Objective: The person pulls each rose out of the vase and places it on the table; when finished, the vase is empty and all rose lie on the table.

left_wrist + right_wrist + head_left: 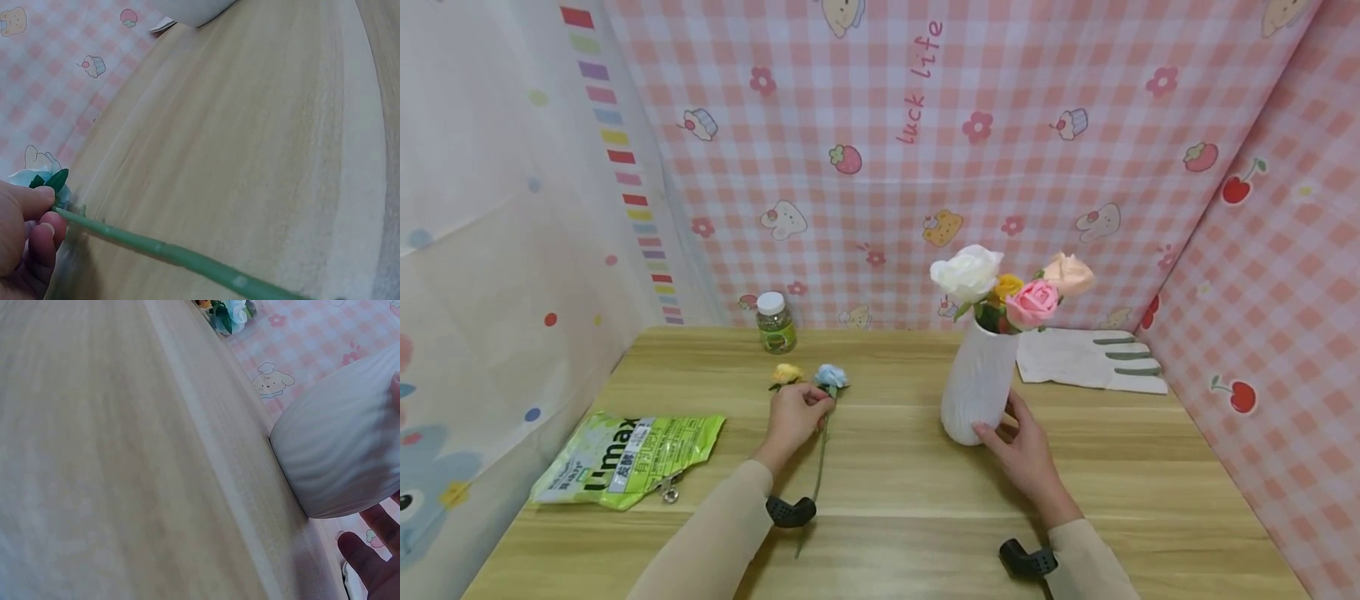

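My left hand [796,412] pinches the green stem [156,249] of a light blue artificial rose [831,376] just below its bloom. The stem runs down toward the near side of the table. A yellow artificial flower [786,373] lies just beyond that hand, its stem hidden. On the right, my right hand [1022,450] grips a white ribbed vase [979,387] low down, thumb in front and fingers at its right side. In the vase stand a white rose [967,273], a pink rose [1032,303], a peach rose [1069,273] and a yellow flower [1008,287].
A green-lidded-free view shows a small jar [776,323] with a white cap at the back. A green and white bag [632,461] with a metal clip [669,489] lies at left. Behind the vase lies a white glove [1075,360] with dark stripes, near the patterned cloth wall.
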The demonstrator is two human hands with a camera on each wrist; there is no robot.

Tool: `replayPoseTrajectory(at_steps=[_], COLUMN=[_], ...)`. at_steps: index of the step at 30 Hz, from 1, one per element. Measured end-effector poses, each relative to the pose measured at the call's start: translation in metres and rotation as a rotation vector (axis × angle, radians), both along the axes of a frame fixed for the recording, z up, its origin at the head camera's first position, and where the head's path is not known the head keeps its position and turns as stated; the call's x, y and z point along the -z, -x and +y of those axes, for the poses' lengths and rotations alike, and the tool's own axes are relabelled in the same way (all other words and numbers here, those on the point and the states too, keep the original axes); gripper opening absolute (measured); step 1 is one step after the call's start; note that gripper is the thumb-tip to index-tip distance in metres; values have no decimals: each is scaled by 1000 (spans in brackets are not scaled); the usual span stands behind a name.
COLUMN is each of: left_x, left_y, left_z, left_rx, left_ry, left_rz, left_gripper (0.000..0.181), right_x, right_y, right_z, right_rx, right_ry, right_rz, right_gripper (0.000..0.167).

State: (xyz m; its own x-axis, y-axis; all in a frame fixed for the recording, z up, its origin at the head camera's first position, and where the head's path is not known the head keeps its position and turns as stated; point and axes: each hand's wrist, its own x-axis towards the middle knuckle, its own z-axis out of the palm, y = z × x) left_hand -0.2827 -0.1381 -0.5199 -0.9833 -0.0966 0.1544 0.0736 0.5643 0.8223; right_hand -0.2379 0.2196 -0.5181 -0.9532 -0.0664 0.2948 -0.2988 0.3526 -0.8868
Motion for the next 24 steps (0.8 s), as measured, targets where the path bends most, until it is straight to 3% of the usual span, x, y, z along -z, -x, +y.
replayPoseTrajectory(at_steps=[10,14,18,24], left_x=[-3,-11,-33,-85], left_y=[-5,-7,-8,-15], left_z=[-1,-1,5,27], left_rx=[-29,-78,-98,-17], left_ry=[13,53,81,62], left_rz=[7,87,213,355], left_gripper=[8,7,6,9], right_x=[-2,-9,-26,-33], right_y=[0,-4,-12,-16], right_z=[0,-3,-9,-10], right_rx=[4,-2,-9,-3], right_ry=[-11,-10,-7,-19], right_rz=[5,-7,-20,-26], right_gripper=[72,70,69,69])
